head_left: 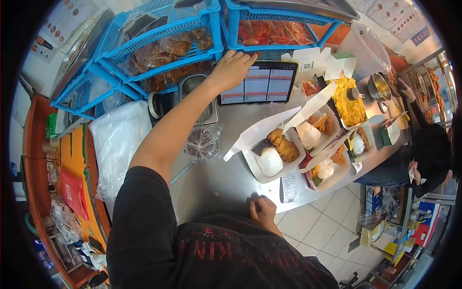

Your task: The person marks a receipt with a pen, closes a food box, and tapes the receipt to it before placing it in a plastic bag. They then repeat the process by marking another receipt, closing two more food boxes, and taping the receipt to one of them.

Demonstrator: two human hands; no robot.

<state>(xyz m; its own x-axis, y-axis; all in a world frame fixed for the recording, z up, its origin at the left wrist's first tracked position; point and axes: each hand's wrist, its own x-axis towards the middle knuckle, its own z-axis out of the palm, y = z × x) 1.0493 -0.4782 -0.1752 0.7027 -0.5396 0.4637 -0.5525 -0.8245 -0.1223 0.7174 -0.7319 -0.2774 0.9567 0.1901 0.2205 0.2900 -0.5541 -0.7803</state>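
Note:
My left hand (232, 71) reaches forward over the upper left corner of a tablet (270, 85), its fingers bent over the top edge. The tablet stands tilted, its screen lit with columns of text. My right hand (263, 210) is curled closed at the near edge of the steel counter (211, 185), with nothing visible in it. Right of centre stand open white boxes; the nearest box (262, 177) has a rice mound (270, 162) and fried chicken (284, 144). Beside it lies a printed receipt (289, 187).
Blue racks (156, 41) with bagged food stand at the back. Clear plastic bags (118, 139) lie at left, near a steel container (206, 113) and bagged dark items (202, 143). A box of yellow-topped food (347, 103) sits at right. Another person (421, 149) stands at far right.

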